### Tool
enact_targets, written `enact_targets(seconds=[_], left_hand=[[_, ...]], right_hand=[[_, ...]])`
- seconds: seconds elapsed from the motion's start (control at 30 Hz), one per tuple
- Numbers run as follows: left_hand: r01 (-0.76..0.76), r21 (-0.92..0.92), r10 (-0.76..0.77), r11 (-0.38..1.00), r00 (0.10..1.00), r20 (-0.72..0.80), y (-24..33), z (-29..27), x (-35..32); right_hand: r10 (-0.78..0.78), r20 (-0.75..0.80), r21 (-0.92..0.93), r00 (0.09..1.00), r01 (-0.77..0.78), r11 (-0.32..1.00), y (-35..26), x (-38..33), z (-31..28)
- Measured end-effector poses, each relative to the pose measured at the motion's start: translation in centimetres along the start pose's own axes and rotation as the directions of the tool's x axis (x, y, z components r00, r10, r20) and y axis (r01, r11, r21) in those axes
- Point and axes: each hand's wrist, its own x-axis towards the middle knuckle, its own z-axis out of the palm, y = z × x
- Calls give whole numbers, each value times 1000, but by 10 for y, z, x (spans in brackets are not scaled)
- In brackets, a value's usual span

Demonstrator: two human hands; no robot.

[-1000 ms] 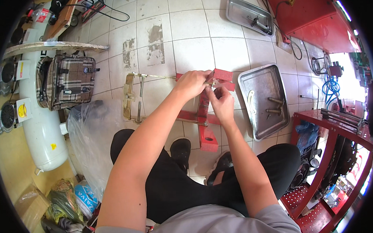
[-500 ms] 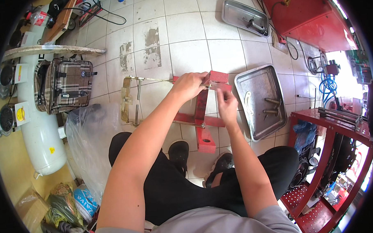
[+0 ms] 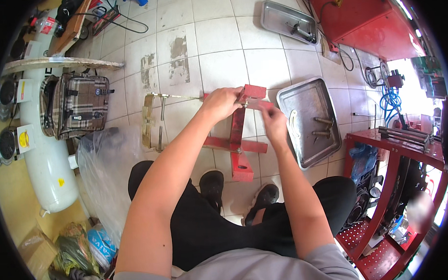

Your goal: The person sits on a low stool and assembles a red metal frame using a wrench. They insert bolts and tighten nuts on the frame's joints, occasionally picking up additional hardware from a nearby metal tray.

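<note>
Left hand has its fingers clamped on a red-painted metal frame, just ahead of the black shoes; right hand is blurry beside it, can't tell if its fingers grip anything.

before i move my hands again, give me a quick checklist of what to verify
1. Left hand on the red metal frame: ok
2. Right hand free of small parts: cannot tell, its fingertips are blurred
3. Larger metal tray flat on the floor to the right: ok
4. Two cylindrical metal pieces inside that tray: ok
5. Both shoes apart from the frame: ok
</note>
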Motion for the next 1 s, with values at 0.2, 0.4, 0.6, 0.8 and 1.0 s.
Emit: enact_targets(seconds=[0.2, 0.4, 0.6, 0.8, 1.0], left_hand=[[-16, 19, 16, 1000, 1000, 16, -13, -2, -5], [-6, 126, -6, 992, 996, 92, 1, -11, -6], [113, 76, -96, 991, 975, -201, 42, -104, -41], [576, -476, -742, 665, 587, -325, -80, -147, -147], [562, -720, -694, 407, 703, 156, -69, -120, -175]], right_hand=[[222, -32, -261, 974, -223, 939, 39, 1, -38], [-127, 188, 77, 974, 115, 990, -41, -22, -21], [-406, 190, -42, 894, 420, 907, -58, 4, -18], [-415, 305, -28, 857, 444, 896, -65, 15, -11], [-560, 362, -107, 746, 630, 770, -55, 31, -16]])
